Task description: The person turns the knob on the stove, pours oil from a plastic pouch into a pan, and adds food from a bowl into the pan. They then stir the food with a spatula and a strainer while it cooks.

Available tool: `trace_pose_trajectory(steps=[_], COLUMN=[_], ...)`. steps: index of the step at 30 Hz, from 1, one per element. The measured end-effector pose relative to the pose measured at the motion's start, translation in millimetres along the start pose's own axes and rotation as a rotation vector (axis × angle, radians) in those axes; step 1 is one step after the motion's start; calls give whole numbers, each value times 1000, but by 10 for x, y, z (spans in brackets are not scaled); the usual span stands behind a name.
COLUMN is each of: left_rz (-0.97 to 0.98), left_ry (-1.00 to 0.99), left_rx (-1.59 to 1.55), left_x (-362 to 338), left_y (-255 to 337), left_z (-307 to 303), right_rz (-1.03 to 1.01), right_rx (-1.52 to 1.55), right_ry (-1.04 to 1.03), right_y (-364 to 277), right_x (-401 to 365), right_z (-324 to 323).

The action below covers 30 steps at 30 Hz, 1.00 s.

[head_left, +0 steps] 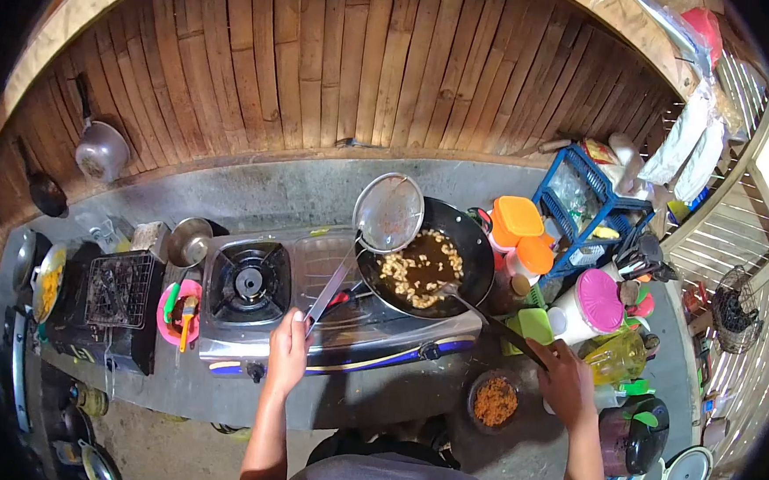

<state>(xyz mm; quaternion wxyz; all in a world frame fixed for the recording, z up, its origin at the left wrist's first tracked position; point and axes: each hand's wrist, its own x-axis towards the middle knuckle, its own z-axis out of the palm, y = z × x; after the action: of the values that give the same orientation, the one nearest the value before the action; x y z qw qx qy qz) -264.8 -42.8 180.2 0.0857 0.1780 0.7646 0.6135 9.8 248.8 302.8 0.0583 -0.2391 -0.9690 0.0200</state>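
Observation:
My left hand (288,355) is closed around the long flat handle of a round mesh strainer (388,212). The strainer's basket hangs over the left rear rim of a black wok (480,285). Brown oil fills the bottom of the wok, with small pale golden food pieces (416,296) floating in it, mostly around the edge. In my right hand (564,383) is the dark handle of a spatula (495,324), its metal end dipping into the oil at the wok's right side. The wok sits on the right burner of a two-burner gas stove (326,324).
A bowl of orange-brown crumbly food (495,401) stands near my right hand. Left of the stove are a pink dish with a brush (188,316) and a grill rack (119,290). Orange-lidded containers (518,216), a pink-lidded tub (599,301) and a blue rack (594,200) crowd the right.

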Motion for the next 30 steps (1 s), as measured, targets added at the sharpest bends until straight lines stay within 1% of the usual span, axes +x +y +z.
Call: trace_pose_trajectory(steps=[4, 7, 10, 11, 14, 17, 20, 21, 26, 30], left_rz=[-9, -16, -19, -17, -13, 30, 40, 39, 36, 8], left_ry=[-14, -14, -4, 0, -6, -10, 16, -7, 7, 45], left_rx=[-55, -55, -47, -47, -28, -3, -51, -25, -52, -72], left_x=[-4, -5, -13, -5, 14, 18, -7, -12, -50, -78], left_y=[2, 19, 25, 35, 91, 132, 172, 179, 140, 162], left_z=[-6, -15, -30, -34, -25, -7, 25, -3, -68, -101], right_rz=[51, 27, 52, 33, -45, -27, -21, -26, -43, -57], right_rx=[-64, 81, 83, 139, 211, 263, 269, 293, 375, 451], right_ry=[-61, 11, -103, -131, -56, -30, -26, -15, 57, 139], right_y=[1, -40, -121, -122, -152, -305, -399, -391, -124, 16], right_x=[-46, 18, 155, 215, 423, 628, 811, 870, 1100, 1162], right_z=[42, 257, 425, 487, 717, 811, 885, 929, 1267, 1227])
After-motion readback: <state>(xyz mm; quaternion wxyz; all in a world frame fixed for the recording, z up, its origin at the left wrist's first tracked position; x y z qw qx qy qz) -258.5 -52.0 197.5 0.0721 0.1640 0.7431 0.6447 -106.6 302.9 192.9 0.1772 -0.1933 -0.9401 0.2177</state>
